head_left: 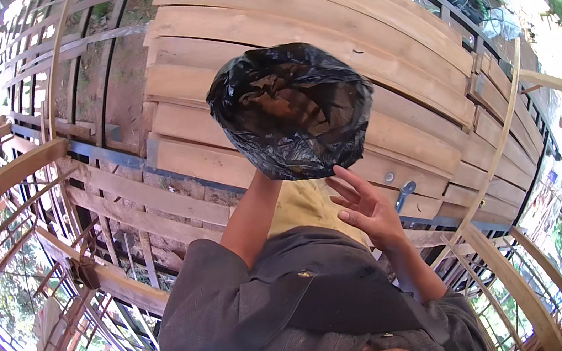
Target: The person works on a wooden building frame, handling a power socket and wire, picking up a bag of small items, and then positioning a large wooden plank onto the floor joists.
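Observation:
A black plastic bag [247, 137] stands with its mouth wide, its crinkled rim forming a rough circle in front of me. Brown, shadowed contents [278, 104] show inside; their kind is unclear. My left forearm [257, 211] runs up behind the bag's near left side, and the bag hides that hand and its fingers. At the near right rim is my right hand [366, 210], open, fingers apart and palm turned inward. Its fingertips are at the bag's edge, and nothing shows in its grasp.
Wooden planks [400, 51] lie in overlapping rows beneath and beyond the bag. A small metal piece [405, 192] and a round disc [389, 177] rest right of my right hand. Open framing [102, 78] with gaps is at left. A wooden rail [7, 171] and long poles [500, 152] flank me.

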Tool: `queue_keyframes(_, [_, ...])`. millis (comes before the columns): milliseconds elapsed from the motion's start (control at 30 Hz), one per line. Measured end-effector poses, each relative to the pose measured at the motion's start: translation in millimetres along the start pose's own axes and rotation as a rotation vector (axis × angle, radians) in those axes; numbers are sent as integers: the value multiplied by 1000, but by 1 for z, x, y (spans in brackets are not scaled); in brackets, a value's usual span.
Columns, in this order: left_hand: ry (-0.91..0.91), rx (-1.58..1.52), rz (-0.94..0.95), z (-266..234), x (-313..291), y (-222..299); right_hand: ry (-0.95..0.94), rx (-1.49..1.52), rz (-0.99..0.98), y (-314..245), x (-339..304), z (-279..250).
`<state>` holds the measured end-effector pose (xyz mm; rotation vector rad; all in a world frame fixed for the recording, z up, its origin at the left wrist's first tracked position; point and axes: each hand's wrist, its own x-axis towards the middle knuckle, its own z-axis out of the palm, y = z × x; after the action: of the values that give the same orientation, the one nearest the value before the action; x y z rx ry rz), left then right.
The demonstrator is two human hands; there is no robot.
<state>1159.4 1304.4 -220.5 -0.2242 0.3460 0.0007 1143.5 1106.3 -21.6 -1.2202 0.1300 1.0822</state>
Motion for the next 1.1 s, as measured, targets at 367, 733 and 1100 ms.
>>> queue_keyframes(367, [-161,188,96,63,-92,-4,338,-1073,-982,-79,-61,91])
queue_keyframes(733, [-278,447,446,108,-185,27,-53,-1458,-873,-14,36,201])
queue_keyframes(1100, [-172,-8,530,68,-294,155,-524,-1485,-797,68,137,340])
